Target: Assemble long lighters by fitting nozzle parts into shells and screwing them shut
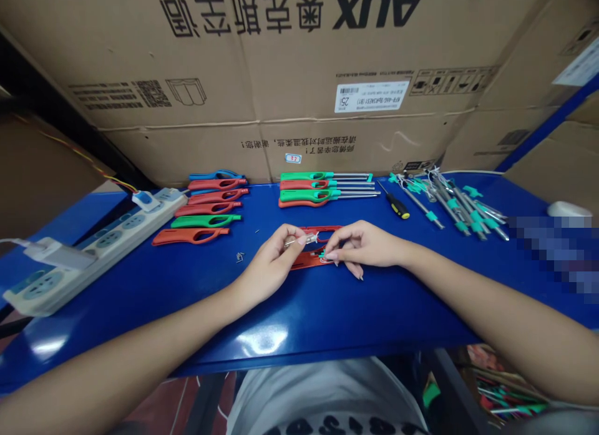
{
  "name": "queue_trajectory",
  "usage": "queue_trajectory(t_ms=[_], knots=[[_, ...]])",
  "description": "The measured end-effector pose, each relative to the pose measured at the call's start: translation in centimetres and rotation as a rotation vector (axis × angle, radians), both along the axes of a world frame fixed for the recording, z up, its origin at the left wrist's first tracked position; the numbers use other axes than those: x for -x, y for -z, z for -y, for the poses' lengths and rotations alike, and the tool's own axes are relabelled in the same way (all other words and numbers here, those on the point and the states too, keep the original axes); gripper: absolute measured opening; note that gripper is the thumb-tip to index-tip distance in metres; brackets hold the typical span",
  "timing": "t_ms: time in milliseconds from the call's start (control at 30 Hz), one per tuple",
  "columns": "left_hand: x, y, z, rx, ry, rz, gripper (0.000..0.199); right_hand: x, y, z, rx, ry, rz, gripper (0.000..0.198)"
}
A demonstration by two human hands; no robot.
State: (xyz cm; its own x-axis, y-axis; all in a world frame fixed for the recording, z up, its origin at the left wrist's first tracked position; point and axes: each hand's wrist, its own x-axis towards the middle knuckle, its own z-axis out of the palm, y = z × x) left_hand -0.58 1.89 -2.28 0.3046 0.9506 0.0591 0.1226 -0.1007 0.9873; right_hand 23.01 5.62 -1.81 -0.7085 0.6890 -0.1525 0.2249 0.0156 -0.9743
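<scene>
My left hand (274, 257) is closed, with thumb and fingertips pinching a small clear-and-silver cylindrical part (309, 239). My right hand (367, 244) is closed in a pinch at a small green piece with thin white wire (322, 254). Under and between both hands lie two red lighter-handle halves, one nearer red half (304, 260) and one farther red half (336, 228), partly hidden by my fingers. Several tiny screws (240, 258) lie on the blue table left of my left hand.
At the back left lie several handle shells (206, 201); behind my hands, assembled lighters (322, 188) with metal tubes. A screwdriver (397, 205) and a pile of metal tubes (456, 204) lie right. A power strip (107, 241) runs along the left; cardboard (262, 67) walls the back.
</scene>
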Motion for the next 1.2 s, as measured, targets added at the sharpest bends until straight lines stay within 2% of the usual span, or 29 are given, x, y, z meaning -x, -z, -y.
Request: queue_trajectory(t_ms=[200, 433, 800, 1000, 1200], knots=[[-0.1, -0.2, 0.3, -0.033, -0.008, -0.076, 0.031, 0.0, -0.2, 0.0, -0.031, 0.008, -0.007, 0.038], [-0.2, -0.4, 0.2, -0.073, -0.009, -0.127, 0.034, -0.1, -0.4, -0.2, 0.017, 0.055, -0.057, 0.040], [-0.2, -0.6, -0.1, -0.036, 0.030, -0.132, 0.033, -0.2, -0.5, -0.3, -0.068, 0.032, -0.026, 0.043], [-0.2, -0.8, -0.1, -0.001, 0.079, -0.134, 0.025, -0.1, -0.6, -0.3, -0.058, 0.026, -0.030, 0.041], [-0.2, -1.0, 0.0, 0.027, 0.060, -0.137, 0.033, 0.0, -0.6, -0.3, -0.017, 0.048, -0.053, 0.038]])
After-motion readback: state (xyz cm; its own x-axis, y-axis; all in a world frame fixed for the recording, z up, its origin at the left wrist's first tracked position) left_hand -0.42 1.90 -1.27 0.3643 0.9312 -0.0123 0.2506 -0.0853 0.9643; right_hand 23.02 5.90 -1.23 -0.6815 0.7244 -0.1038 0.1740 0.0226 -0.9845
